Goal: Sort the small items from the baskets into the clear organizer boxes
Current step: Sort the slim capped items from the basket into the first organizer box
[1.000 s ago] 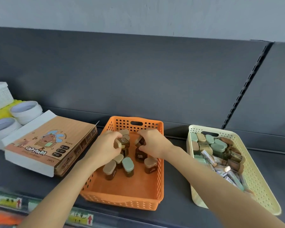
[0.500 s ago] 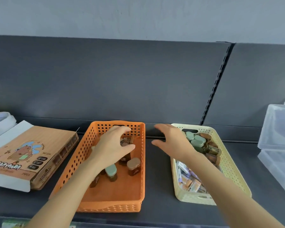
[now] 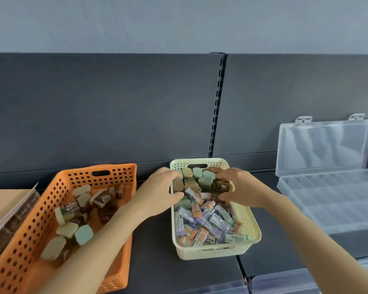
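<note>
Head view: we're reaching both forearms forward over the shelf. Left hand [image 3: 157, 194] is curling its fingers round the capped items [image 3: 204, 181] at the far end of the cream basket [image 3: 212, 252]; right hand [image 3: 242, 187] is gripping them from the opposite side. Clear organizer box [image 3: 336, 194] is sitting well right, lid up.

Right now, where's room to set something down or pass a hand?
Bare dark shelf lies in front of the cream perforated plastic basket and between it and the orange perforated plastic basket, crossed by the left forearm. The open clear plastic organizer box looks empty. Crowded: the cream basket's far end, where the left hand and right hand grip small capped items.
</note>
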Action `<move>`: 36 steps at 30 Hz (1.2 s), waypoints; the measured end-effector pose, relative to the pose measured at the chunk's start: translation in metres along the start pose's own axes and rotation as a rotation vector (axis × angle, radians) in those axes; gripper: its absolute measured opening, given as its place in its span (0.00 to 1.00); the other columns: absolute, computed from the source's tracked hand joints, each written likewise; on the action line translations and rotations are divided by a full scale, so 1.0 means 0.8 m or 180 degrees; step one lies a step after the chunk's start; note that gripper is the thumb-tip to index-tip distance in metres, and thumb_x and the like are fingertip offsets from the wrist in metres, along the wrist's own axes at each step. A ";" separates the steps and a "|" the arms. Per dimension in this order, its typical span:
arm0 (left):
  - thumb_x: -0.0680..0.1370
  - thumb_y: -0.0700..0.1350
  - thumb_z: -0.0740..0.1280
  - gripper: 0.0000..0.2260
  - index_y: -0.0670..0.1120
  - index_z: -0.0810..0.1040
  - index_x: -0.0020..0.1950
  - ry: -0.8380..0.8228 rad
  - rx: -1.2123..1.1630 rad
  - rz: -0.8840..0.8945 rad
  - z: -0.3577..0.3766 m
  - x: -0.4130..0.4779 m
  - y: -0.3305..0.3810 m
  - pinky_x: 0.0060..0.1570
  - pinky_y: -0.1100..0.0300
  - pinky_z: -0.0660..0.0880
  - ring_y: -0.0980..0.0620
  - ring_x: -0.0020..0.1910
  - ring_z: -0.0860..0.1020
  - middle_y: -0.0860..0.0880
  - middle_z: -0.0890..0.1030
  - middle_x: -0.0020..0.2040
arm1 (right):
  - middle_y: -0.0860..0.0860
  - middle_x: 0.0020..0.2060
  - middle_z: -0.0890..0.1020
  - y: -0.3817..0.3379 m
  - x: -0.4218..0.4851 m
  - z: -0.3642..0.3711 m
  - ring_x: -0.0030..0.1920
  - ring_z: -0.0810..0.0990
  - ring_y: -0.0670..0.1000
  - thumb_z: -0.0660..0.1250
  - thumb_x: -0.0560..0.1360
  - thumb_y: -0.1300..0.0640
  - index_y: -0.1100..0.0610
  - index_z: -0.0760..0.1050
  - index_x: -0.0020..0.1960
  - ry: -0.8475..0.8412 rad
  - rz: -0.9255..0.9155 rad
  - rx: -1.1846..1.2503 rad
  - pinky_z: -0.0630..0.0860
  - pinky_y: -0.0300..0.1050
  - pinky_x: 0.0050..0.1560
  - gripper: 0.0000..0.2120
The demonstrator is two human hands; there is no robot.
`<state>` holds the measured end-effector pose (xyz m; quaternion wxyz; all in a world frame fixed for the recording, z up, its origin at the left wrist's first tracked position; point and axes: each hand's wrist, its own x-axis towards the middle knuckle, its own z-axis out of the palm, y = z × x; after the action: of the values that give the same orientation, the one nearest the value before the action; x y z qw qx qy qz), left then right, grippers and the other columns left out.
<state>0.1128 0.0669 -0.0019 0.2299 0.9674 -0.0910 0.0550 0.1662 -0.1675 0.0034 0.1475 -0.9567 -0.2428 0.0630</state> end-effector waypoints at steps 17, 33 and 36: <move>0.77 0.48 0.65 0.20 0.49 0.70 0.69 -0.0194 0.0243 0.0100 0.046 0.054 0.020 0.54 0.65 0.68 0.56 0.60 0.72 0.53 0.71 0.65 | 0.53 0.54 0.73 0.024 0.018 0.043 0.55 0.70 0.55 0.65 0.70 0.49 0.53 0.68 0.65 0.0038 -0.0446 -0.0931 0.69 0.46 0.58 0.24; 0.75 0.34 0.59 0.28 0.58 0.66 0.71 -0.1154 0.1252 0.0522 0.060 0.084 0.002 0.33 0.57 0.71 0.51 0.47 0.72 0.51 0.67 0.64 | 0.52 0.60 0.69 0.028 0.017 0.038 0.57 0.70 0.55 0.66 0.71 0.58 0.53 0.71 0.64 0.0129 -0.0601 -0.0455 0.73 0.47 0.57 0.21; 0.79 0.46 0.56 0.18 0.55 0.66 0.69 -0.1212 0.1636 0.0762 0.057 0.088 -0.002 0.31 0.58 0.63 0.50 0.47 0.72 0.49 0.70 0.61 | 0.51 0.64 0.66 0.026 0.015 0.032 0.57 0.72 0.55 0.68 0.70 0.58 0.53 0.71 0.64 0.0431 -0.0486 0.0002 0.76 0.45 0.53 0.23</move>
<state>0.1852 0.0368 -0.0322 -0.0505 0.9691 -0.2283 -0.0788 0.1809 -0.1727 -0.0281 0.1683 -0.9374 -0.3045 -0.0131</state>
